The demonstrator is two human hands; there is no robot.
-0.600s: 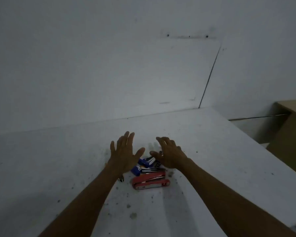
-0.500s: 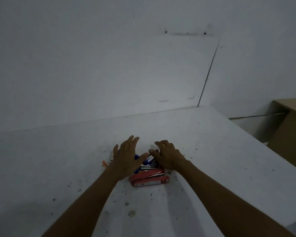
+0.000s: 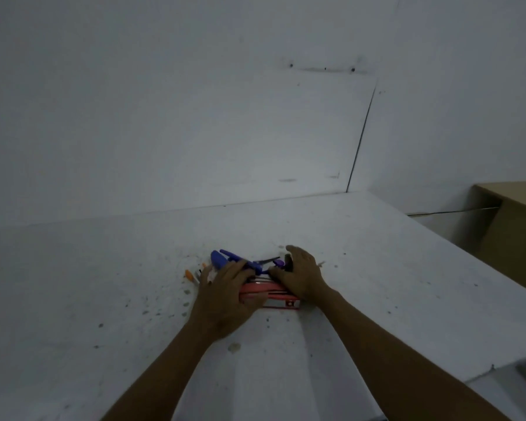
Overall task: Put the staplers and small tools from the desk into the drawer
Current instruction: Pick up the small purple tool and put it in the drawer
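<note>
A red stapler [image 3: 274, 296] lies on the white desk [image 3: 377, 268], at the near side of a small pile of tools. Behind it are blue-handled tools [image 3: 222, 259], a dark pointed tool [image 3: 268, 261] and a purple piece [image 3: 279, 263]. Small orange-tipped items [image 3: 189, 275] lie at the pile's left. My left hand [image 3: 225, 294] presses on the pile from the left, fingers over the stapler's left end. My right hand [image 3: 301, 275] closes in from the right, fingers curled over the stapler and tools. The drawer is out of view.
The desk meets a white wall [image 3: 195, 132] at the back. Its right edge drops off toward a tan wooden cabinet [image 3: 516, 238]. Dark specks and a small stain [image 3: 234, 347] mark the desk surface near my forearms.
Both hands have dropped from hovering spread above the pile to closing on it from either side. The camera has moved nearer and the tools are bunched together.
</note>
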